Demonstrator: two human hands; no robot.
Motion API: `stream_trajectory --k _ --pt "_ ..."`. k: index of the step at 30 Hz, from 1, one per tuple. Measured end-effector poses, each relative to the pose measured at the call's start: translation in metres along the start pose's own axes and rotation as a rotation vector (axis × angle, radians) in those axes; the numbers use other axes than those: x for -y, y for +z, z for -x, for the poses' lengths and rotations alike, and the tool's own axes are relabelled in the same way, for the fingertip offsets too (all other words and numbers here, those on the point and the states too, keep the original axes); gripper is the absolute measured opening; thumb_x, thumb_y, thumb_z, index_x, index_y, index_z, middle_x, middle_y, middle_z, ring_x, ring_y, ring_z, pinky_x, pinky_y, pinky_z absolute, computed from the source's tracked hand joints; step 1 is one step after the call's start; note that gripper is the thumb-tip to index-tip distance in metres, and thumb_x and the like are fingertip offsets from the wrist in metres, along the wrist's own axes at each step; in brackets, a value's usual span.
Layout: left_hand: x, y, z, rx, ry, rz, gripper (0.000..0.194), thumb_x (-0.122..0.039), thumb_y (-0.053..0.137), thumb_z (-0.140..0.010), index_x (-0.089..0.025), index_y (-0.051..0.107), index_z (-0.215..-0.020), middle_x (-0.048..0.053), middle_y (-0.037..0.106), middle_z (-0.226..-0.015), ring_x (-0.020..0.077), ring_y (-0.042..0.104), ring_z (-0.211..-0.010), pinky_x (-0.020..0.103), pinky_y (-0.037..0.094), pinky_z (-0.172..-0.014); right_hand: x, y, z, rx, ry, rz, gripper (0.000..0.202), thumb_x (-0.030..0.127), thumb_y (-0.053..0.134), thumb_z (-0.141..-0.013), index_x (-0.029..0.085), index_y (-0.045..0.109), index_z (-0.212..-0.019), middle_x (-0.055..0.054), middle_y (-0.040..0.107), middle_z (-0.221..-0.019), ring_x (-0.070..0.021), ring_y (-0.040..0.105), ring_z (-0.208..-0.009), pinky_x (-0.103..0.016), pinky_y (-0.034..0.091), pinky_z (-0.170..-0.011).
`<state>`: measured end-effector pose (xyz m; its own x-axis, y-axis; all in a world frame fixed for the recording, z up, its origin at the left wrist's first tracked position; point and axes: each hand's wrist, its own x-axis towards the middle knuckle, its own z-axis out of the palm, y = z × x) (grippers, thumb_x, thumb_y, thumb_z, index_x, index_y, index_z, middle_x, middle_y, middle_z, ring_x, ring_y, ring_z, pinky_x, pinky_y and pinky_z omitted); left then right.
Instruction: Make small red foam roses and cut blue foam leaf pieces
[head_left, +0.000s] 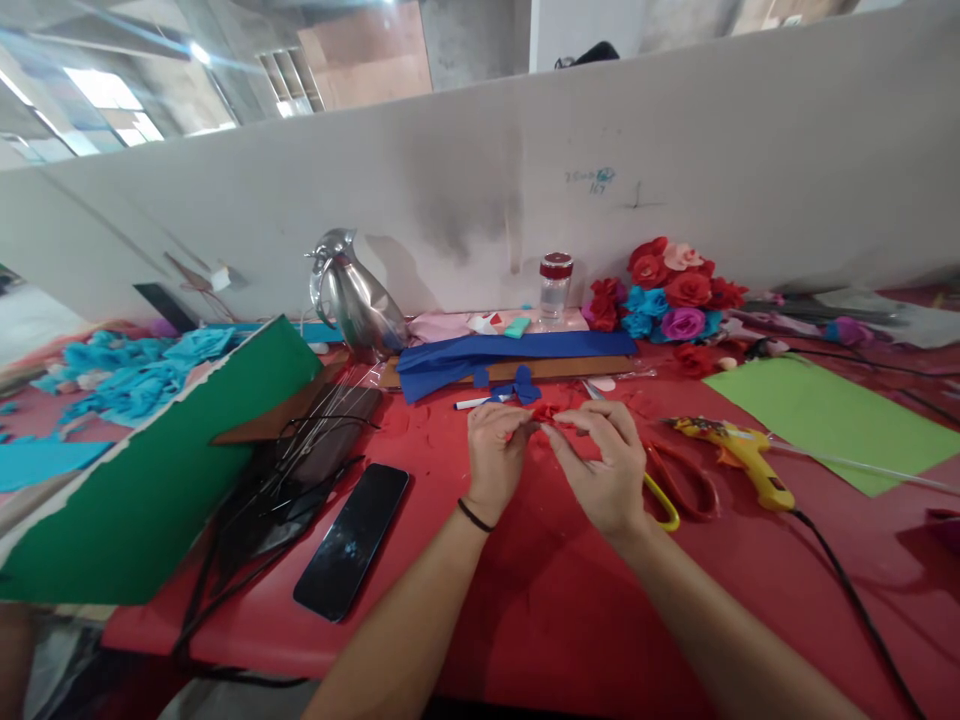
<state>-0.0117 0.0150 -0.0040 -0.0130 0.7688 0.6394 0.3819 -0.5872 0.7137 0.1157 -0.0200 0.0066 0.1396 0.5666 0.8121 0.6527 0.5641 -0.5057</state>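
Observation:
Between my two hands is a small piece of red crepe paper, partly covered by the fingers. My left hand pinches it from the left, with a dark band on the wrist. From the right, my right hand grips it between thumb and fingers. Scissors with red and yellow handles lie beside my right hand, partly under it. Just beyond the hands are a white marker and blue paper scraps.
A yellow glue gun with its cord lies right, by a green sheet. A phone rests left, near a standing green board. Behind stand a metal jug, a jar and paper flowers.

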Motion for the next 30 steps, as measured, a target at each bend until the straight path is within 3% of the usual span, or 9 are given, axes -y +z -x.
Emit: stream_trajectory --k 19,26,30 --pt "0.0053 -0.0010 -0.0006 0.024 -0.109 0.009 0.012 -0.020 0.063 -0.078 -0.022 0.070 -0.069 0.003 0.070 -0.070 0.0182 0.060 -0.071 0.031 0.045 -0.070 -0.0093 0.0020 0.0057 0.010 -0.062 0.051 0.015 0.017 0.061 -0.082 0.027 0.070 -0.088 -0.005 0.058 -0.083 -0.0195 0.056 -0.078 -0.036 0.049 -0.074" --pt "0.0063 -0.0021 0.0011 0.026 -0.141 0.045 0.009 -0.019 0.063 -0.077 -0.021 0.070 -0.072 0.004 0.069 -0.074 0.0184 0.060 -0.074 0.032 0.046 -0.073 -0.0060 -0.0003 0.0044 0.034 -0.167 0.157 0.012 0.015 0.061 -0.082 0.026 0.067 -0.081 -0.004 0.060 -0.082 -0.0180 0.056 -0.075 -0.034 0.046 -0.071" --pt "0.0024 -0.0031 0.0016 0.066 -0.142 0.060 0.010 -0.015 0.062 -0.076 -0.020 0.068 -0.070 0.003 0.067 -0.072 0.0179 0.059 -0.073 0.030 0.046 -0.071 -0.0059 0.0000 0.0041 -0.005 -0.195 0.161 0.013 0.015 0.063 -0.081 0.025 0.065 -0.088 -0.004 0.062 -0.084 -0.0188 0.057 -0.077 -0.034 0.045 -0.070"
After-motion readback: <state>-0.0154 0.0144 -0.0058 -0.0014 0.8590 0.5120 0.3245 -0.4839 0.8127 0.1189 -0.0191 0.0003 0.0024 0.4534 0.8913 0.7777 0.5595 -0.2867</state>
